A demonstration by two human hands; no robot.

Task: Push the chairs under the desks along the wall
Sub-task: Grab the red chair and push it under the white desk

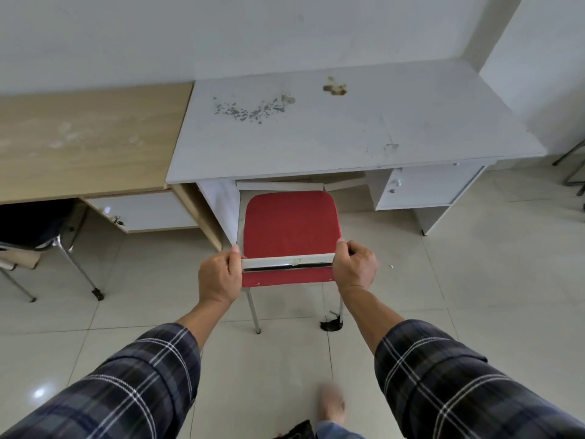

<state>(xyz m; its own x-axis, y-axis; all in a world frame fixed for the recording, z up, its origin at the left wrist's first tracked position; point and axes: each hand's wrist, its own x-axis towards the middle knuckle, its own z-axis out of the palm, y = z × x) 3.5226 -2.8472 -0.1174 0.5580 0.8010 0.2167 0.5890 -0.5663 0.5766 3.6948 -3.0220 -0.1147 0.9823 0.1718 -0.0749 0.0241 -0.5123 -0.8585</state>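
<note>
A red padded chair (289,224) with metal legs stands on the tiled floor, facing the white desk (345,134). Its seat front sits at the desk's knee opening, most of the seat still outside it. My left hand (218,275) grips the left end of the chair's backrest top, and my right hand (354,264) grips the right end. A black chair (30,224) sits partly under the wooden desk (85,137) at the left.
Both desks stand against the white wall. The white desk has a drawer cabinet (424,188) on its right and a loose panel under the top. Another chair's metal legs (573,166) show at the far right. My foot (330,403) is on the floor below.
</note>
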